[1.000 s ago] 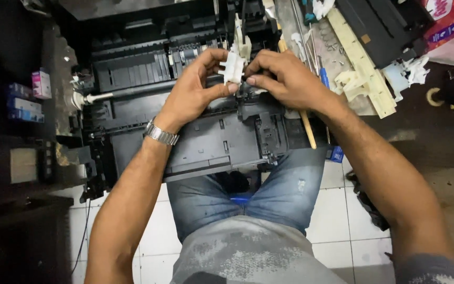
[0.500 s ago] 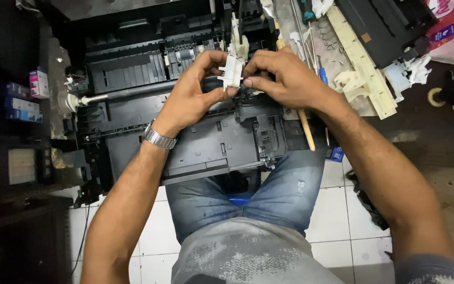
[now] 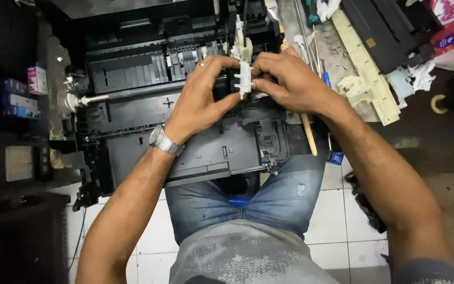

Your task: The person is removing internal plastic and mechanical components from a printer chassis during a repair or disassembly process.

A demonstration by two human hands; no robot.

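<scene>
Both hands, left hand (image 3: pixel 200 100) and right hand (image 3: pixel 285 79), pinch a small white plastic part (image 3: pixel 244 79) steady over the opened black printer chassis (image 3: pixel 148 115), apparently aligning it.

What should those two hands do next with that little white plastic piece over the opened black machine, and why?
Probably ease the white plastic part down into the opened black machine. Both the left hand and the right hand pinch it just above the machine's inner works, so it looks held but not yet seated.

White plastic part (image 3: pixel 245 79) partly hidden by fingers; printer chassis (image 3: pixel 132 105) top cut off.
</scene>
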